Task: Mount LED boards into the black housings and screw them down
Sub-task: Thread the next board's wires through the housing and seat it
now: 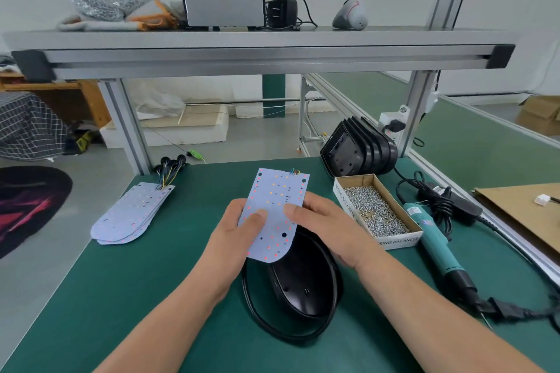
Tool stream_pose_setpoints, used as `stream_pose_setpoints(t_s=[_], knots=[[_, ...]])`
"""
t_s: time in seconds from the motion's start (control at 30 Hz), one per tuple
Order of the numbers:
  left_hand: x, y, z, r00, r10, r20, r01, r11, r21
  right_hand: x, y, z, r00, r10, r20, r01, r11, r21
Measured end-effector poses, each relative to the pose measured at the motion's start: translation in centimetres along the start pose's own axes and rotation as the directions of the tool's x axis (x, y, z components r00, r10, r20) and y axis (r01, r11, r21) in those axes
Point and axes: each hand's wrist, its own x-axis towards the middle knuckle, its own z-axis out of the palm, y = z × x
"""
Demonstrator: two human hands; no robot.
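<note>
LED board (274, 191) hangs over the black housing (306, 281) on the tabletop (136, 281), both grips pinching its side edges: left hand (233, 238) and right hand (327, 228).

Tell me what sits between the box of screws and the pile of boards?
Head view: the left hand and right hand hold one LED board over a black housing.

A pale LED board (274, 212) with a rounded near end hung tilted over an open black housing (298, 288) on the bench (151, 297).
</note>
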Motion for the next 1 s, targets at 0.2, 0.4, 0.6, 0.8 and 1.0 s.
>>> stream_pose_setpoints(t_s=[0.2, 0.4, 0.6, 0.8, 1.0], knots=[[-0.2, -0.1, -0.1, 0.998, 0.009, 0.069, -0.012, 0.999, 0.043, 0.0, 0.2, 0.4, 0.985, 0.020, -0.171, -0.015, 0.999, 0.030], [0.3, -0.5, -1.2, 0.989, -0.049, 0.138, 0.047, 0.999, 0.015, 0.0, 0.4, -0.3, 0.966, 0.102, -0.238, -0.070, 0.988, 0.138], [1.0, -0.6, -1.6, 0.960, -0.013, 0.279, 0.021, 0.999, -0.025, -0.2, 0.7, -0.7, 0.919, 0.204, -0.337, -0.133, 0.966, 0.222], [1.4, -1.2, -2.4, 0.938, 0.015, 0.347, -0.026, 0.999, 0.027, -0.5, 0.6, -0.9, 0.882, 0.191, -0.431, -0.140, 0.979, 0.147], [1.3, -1.9, -2.2, 0.950, 0.075, 0.303, -0.123, 0.982, 0.144, -0.4, 0.1, -0.5, 0.906, 0.135, -0.402, -0.155, 0.988, -0.017]])
